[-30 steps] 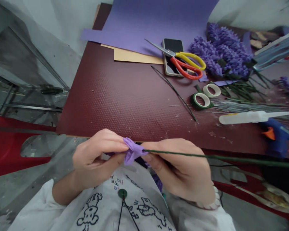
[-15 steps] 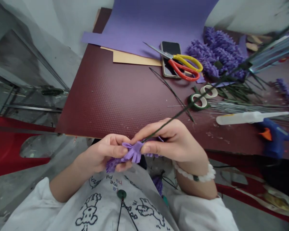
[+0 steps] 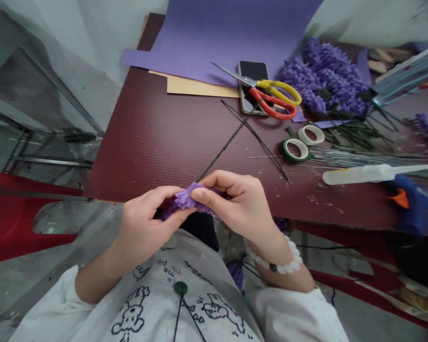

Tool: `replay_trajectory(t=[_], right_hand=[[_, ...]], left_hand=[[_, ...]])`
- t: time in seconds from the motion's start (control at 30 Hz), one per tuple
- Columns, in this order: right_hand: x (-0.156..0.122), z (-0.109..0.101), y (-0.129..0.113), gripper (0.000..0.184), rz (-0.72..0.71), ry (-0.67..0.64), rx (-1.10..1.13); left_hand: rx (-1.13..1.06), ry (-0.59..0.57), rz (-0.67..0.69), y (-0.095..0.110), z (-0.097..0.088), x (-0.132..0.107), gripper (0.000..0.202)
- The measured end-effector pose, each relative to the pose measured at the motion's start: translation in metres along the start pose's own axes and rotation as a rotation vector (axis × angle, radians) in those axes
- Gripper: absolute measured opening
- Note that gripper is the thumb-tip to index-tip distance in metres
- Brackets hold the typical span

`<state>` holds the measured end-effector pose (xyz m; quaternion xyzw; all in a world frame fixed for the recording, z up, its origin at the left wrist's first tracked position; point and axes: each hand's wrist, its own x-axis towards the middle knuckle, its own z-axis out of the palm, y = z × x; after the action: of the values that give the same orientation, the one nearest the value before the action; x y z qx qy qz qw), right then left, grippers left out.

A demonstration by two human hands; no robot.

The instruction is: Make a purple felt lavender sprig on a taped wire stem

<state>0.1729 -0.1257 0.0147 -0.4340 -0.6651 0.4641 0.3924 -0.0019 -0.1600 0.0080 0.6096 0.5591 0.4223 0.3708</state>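
Observation:
Both my hands meet at the near edge of a dark red table (image 3: 157, 142). My left hand (image 3: 146, 225) pinches a fringed purple paper strip (image 3: 185, 199). My right hand (image 3: 235, 202) is closed on the same purple fringe and on a thin green wire stem (image 3: 223, 149), which runs up and away over the table. The fringe is wound around the near end of the stem, between my fingertips.
On the table lie purple sheets (image 3: 228, 33), a tan sheet (image 3: 196, 87), a phone (image 3: 253, 85) under red-and-yellow scissors (image 3: 271, 95), two tape rolls (image 3: 295, 149), finished purple flowers (image 3: 324, 78), loose wires (image 3: 260, 137), a white bottle (image 3: 371, 173) and a blue glue gun (image 3: 412, 202).
The green stem has swung from pointing right to pointing up and away across the table. Both hands have risen toward the table edge, still closed on the purple fringe.

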Motion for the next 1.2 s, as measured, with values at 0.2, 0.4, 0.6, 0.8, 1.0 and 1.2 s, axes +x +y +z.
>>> replay_trajectory(t=[0.2,0.4,0.6,0.8,1.0,1.2], right_hand=[[0.002,-0.02,-0.01,0.012,-0.161,-0.231,-0.046],[0.003,-0.014,-0.007,0.015,-0.213,-0.292,0.194],[0.004,-0.002,-0.001,0.01,-0.321,-0.135,0.265],[0.0,0.001,-0.003,0.01,-0.3,0.044,-0.086],[0.0,-0.005,-0.006,0.008,-0.322,-0.084,-0.092],[0.006,-0.011,-0.001,0.015,-0.379,-0.239,0.087]], left_hand=[[-0.805,-0.411,-0.428,-0.002,-0.002,0.003,0.018],[-1.271,-0.71,-0.45,-0.024,0.009,-0.002,0.019],[-1.328,-0.847,-0.482,-0.028,0.013,0.001,0.024],[-0.75,-0.283,-0.203,-0.009,0.003,0.001,0.051],[-0.807,-0.355,-0.361,-0.007,0.0,-0.002,0.018],[-1.356,-0.789,-0.543,-0.021,0.01,-0.003,0.022]])
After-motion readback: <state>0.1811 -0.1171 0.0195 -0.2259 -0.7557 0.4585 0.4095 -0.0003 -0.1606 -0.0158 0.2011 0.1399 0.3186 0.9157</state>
